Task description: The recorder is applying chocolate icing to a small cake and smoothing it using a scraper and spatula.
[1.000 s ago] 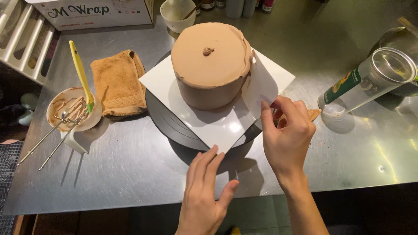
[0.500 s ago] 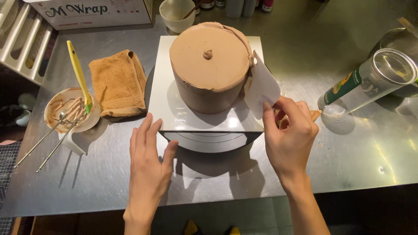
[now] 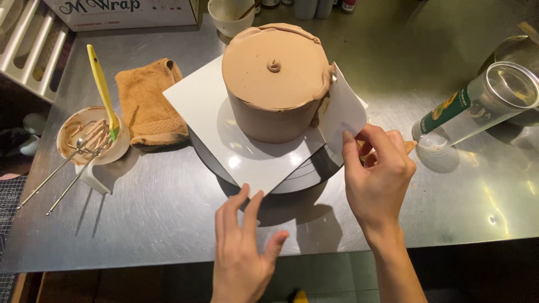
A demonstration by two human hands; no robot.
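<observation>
Our right hand (image 3: 377, 174) pinches a thin white plastic scraper (image 3: 343, 115), standing up tall and touching the right side of the round brown frosted cake (image 3: 275, 81). Our left hand (image 3: 242, 247), open, touches the near corner of the square white cake board (image 3: 224, 137).

Steel worktop under warm, low light, as I see it from the head camera.

I look down on a brushed metal table (image 3: 140, 224) that catches yellowish glare at its right side; beyond its near edge the floor (image 3: 337, 275) lies dark, and a white rack (image 3: 25, 50) stands at the far left corner.
</observation>
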